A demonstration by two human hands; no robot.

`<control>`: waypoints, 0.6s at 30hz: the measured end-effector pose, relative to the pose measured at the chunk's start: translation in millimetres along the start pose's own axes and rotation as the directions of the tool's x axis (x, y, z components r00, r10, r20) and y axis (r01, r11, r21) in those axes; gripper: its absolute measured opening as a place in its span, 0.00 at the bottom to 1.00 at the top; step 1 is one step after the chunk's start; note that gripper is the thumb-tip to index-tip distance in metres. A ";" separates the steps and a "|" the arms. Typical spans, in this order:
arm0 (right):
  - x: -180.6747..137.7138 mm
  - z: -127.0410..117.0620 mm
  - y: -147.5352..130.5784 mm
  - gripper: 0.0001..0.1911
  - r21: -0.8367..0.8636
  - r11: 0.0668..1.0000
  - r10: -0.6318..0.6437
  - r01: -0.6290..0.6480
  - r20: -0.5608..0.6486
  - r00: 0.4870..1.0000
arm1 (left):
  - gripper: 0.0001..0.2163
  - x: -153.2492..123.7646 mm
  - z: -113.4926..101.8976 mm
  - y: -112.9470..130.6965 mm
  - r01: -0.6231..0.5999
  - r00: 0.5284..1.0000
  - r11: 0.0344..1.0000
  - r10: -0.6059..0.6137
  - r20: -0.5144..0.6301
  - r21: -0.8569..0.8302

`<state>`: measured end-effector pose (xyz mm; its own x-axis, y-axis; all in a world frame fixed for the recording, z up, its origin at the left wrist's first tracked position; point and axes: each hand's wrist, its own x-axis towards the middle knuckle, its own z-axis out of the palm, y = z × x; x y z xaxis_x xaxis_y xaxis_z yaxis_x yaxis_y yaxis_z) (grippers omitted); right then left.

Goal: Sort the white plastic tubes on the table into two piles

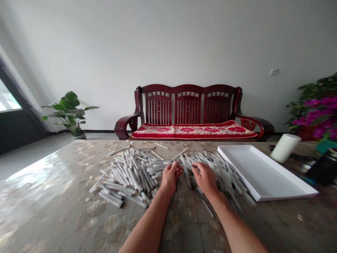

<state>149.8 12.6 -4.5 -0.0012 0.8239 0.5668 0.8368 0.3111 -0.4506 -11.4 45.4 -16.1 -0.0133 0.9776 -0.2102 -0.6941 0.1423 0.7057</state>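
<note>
Grey plastic, held nearly level: pinching a pen point(185, 165) between left hand point(170, 177) and right hand point(206, 178), one end in each, above the table point(65, 189). Between loose heaps point(131, 172) of more pens, left of a white tray point(260, 172), before a red bench point(187, 109).

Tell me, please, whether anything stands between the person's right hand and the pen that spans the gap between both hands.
Nothing visible does: the right hand has its fingertips at one end of the pen, and the left hand is at the other. Loose pens lie around on the table.
</note>
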 end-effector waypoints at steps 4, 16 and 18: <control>0.1 -1.5 -2.3 0.12 0.025 1.000 0.009 -0.009 -0.001 1.000 | 0.10 -1.2 0.4 1.9 0.020 1.000 1.000 -0.020 0.017 0.020; -0.8 -14.1 -6.2 0.12 0.184 0.976 0.137 -0.113 -0.125 0.983 | 0.09 -9.2 1.2 8.5 0.019 1.000 0.999 -0.019 0.006 -0.027; 0.1 -21.9 1.3 0.11 0.189 0.962 0.237 -0.198 -0.215 0.947 | 0.09 -9.1 1.0 10.8 -0.026 0.998 0.998 0.022 -0.057 -0.064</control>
<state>162.9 2.8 10.0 0.3148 0.7528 0.5781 0.7015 0.2257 -0.6760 -18.1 38.2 -5.9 -0.0698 0.9700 -0.2328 -0.7379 0.1068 0.6664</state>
